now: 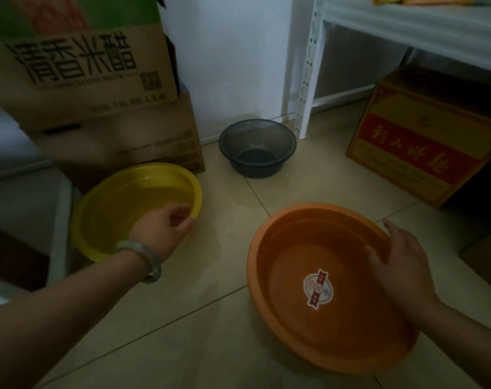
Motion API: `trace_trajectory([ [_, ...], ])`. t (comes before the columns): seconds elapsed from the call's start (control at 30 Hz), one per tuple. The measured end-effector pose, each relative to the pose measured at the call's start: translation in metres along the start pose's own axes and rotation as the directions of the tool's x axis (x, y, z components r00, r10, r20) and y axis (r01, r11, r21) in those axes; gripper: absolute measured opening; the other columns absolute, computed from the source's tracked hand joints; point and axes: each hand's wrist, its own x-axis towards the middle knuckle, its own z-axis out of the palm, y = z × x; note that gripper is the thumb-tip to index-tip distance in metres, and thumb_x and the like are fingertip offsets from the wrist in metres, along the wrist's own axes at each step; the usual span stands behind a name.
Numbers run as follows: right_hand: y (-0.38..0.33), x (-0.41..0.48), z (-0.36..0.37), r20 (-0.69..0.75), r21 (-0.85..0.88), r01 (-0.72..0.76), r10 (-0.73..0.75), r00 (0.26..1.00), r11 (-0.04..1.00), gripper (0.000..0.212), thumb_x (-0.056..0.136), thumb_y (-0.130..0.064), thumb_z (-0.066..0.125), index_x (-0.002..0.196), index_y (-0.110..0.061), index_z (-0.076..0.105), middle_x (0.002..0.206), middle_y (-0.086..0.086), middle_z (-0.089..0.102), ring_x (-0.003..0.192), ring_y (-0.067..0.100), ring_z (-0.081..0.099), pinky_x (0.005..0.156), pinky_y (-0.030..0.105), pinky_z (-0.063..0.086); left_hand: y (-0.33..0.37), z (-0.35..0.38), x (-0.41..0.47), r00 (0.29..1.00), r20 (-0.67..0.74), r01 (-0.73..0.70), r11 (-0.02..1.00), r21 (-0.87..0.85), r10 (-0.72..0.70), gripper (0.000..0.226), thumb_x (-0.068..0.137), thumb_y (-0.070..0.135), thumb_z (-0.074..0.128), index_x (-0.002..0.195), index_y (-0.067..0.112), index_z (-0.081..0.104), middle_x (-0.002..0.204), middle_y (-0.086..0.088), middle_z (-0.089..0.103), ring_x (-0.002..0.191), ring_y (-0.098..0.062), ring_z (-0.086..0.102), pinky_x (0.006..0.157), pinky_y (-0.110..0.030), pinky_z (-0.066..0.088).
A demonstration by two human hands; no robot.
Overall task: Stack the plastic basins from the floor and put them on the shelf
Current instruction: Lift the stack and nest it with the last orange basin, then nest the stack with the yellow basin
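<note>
Three plastic basins sit on the tiled floor. A yellow basin (120, 203) lies at the left, and my left hand (165, 228) pinches its near right rim. An orange basin (303, 304) with a round sticker inside lies at the right; my right hand (399, 262) grips its right rim, fingers inside the wall. A smaller dark grey basin (257, 147) stands apart at the back, by the wall. The white metal shelf (407, 26) rises at the upper right.
Stacked cardboard boxes (98, 88) stand right behind the yellow basin. A red and yellow box (418, 147) sits on the floor under the shelf. The shelf's white upright post (304, 88) stands just right of the grey basin. Another box edge shows at far right.
</note>
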Motion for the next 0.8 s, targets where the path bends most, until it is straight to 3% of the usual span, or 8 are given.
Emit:
trace_trajectory([
  [0.1, -0.041, 0.011, 0.006, 0.008, 0.022, 0.103, -0.103, 0.995, 0.994, 0.062, 0.091, -0.033, 0.053, 0.146, -0.018, 0.029, 0.15, 0.015, 0.036, 0.139, 0.031, 0.031, 0.113, 0.046, 0.026, -0.027, -0.016, 0.011, 0.988, -0.132, 0.076, 0.994, -0.074, -0.086, 0.03, 0.085, 0.023, 0.06, 0.113, 0.013, 0.064, 0.104, -0.004, 0.069, 0.093, -0.021, 0.065, 0.081, -0.03, 0.048],
  [0.23, -0.109, 0.02, 0.021, 0.007, 0.085, 0.234, -0.235, 0.972, 0.969, 0.058, 0.092, -0.029, 0.053, 0.145, -0.022, 0.031, 0.149, 0.01, 0.038, 0.138, 0.027, 0.034, 0.111, 0.042, 0.03, -0.067, -0.031, 0.023, 0.939, -0.231, 0.231, 0.966, -0.12, -0.253, 0.035, 0.086, 0.025, 0.057, 0.119, 0.014, 0.06, 0.116, -0.011, 0.066, 0.106, -0.029, 0.061, 0.09, -0.035, 0.044],
  [0.43, -0.192, 0.021, 0.059, 0.11, 0.207, 0.367, -0.395, 0.912, 0.907, 0.058, 0.091, -0.027, 0.056, 0.144, -0.024, 0.034, 0.146, 0.006, 0.043, 0.132, 0.023, 0.042, 0.107, 0.037, 0.034, -0.12, -0.048, 0.035, 0.858, -0.325, 0.389, 0.916, -0.092, -0.397, 0.047, 0.086, 0.019, 0.055, 0.133, 0.016, 0.048, 0.134, -0.018, 0.051, 0.119, -0.037, 0.05, 0.098, -0.041, 0.041],
  [0.6, -0.232, 0.019, 0.107, 0.23, 0.262, 0.367, -0.427, 0.874, 0.893, 0.057, 0.091, -0.026, 0.057, 0.143, -0.027, 0.036, 0.146, 0.004, 0.045, 0.129, 0.023, 0.046, 0.106, 0.039, 0.041, -0.153, -0.048, 0.054, 0.794, -0.348, 0.482, 0.865, -0.139, -0.499, 0.049, 0.087, 0.015, 0.053, 0.135, 0.014, 0.045, 0.137, -0.02, 0.045, 0.123, -0.039, 0.046, 0.1, -0.042, 0.038],
  [0.8, -0.25, 0.024, 0.157, 0.336, 0.339, 0.209, -0.325, 0.884, 0.917, 0.057, 0.09, -0.024, 0.058, 0.143, -0.027, 0.036, 0.147, 0.002, 0.044, 0.133, 0.021, 0.044, 0.107, 0.042, 0.042, -0.175, -0.031, 0.063, 0.743, -0.341, 0.53, 0.817, -0.227, -0.577, 0.05, 0.085, 0.013, 0.051, 0.134, 0.011, 0.046, 0.137, -0.019, 0.048, 0.121, -0.038, 0.049, 0.1, -0.043, 0.039],
])
